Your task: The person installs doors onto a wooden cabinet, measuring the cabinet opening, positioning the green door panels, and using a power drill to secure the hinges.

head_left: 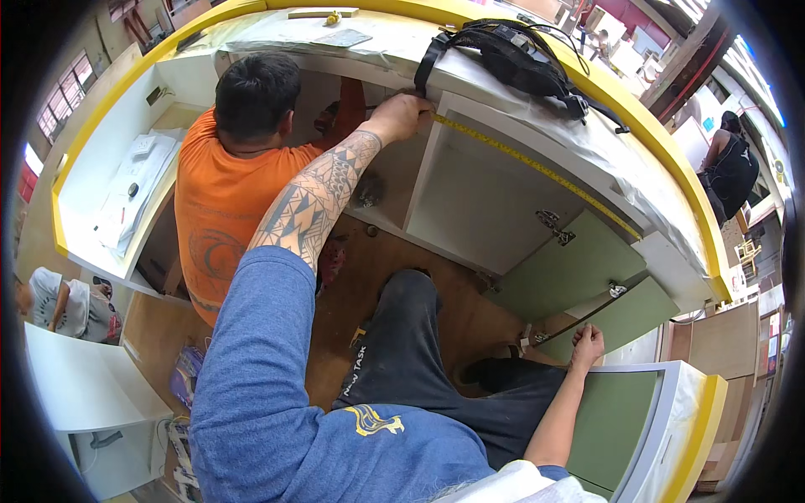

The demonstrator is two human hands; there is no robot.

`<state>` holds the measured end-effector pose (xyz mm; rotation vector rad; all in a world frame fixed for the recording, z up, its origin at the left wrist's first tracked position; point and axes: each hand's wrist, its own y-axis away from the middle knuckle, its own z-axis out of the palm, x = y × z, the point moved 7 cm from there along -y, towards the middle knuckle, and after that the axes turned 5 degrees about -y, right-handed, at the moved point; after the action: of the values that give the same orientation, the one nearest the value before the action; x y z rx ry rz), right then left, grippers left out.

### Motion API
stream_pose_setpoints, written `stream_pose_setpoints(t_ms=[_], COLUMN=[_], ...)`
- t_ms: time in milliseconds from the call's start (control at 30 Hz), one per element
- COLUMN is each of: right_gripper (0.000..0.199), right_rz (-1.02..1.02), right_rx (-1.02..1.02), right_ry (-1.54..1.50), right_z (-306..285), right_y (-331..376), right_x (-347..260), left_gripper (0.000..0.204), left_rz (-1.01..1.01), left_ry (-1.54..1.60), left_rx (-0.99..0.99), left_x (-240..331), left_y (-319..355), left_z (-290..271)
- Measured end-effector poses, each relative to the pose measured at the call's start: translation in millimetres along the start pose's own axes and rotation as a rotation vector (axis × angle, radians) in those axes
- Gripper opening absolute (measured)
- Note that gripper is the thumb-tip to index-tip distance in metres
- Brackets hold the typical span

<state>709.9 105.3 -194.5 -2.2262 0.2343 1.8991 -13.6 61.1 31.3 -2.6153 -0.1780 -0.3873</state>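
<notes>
Head view: the left hand (402, 113), arm stretched forward, pinches the end of a yellow tape measure (537, 168) against the underside edge of the white counter (503, 92). The tape runs right along that edge, above an open cabinet (478, 201) and green doors (587, 268). The right hand (587, 344) rests with fingers curled on the edge of a green panel (612, 419); whether it holds anything, I cannot tell. A co-worker in an orange shirt (218, 201) crouches under the counter, just left of the arm. A black bag (511, 59) lies on the counter.
</notes>
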Motion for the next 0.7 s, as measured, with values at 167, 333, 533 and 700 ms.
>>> stream_pose_setpoints(t_ms=[167,333,533,700], right_gripper=[0.020,0.022,0.022,0.022], right_rz=[-0.033,-0.025,-0.036,-0.038], right_rx=[0.022,0.020,0.010,0.014], right_ry=[0.043,0.087,0.066,0.089], right_z=[-3.5,9.3,3.2,4.6], right_y=[1.5,7.7,3.6,4.9], right_x=[-1.3,-7.7,-7.4,-8.9], left_gripper=[0.022,0.021,0.021,0.022], left_rz=[0.032,0.019,0.021,-0.001], left_ry=[-0.001,-0.026,-0.037,-0.045], left_rx=[0.024,0.030,0.027,0.034], left_x=[4.3,-6.3,1.3,1.3], left_y=[-1.4,-0.1,-0.7,2.9], left_z=[0.6,1.4,0.9,-3.0])
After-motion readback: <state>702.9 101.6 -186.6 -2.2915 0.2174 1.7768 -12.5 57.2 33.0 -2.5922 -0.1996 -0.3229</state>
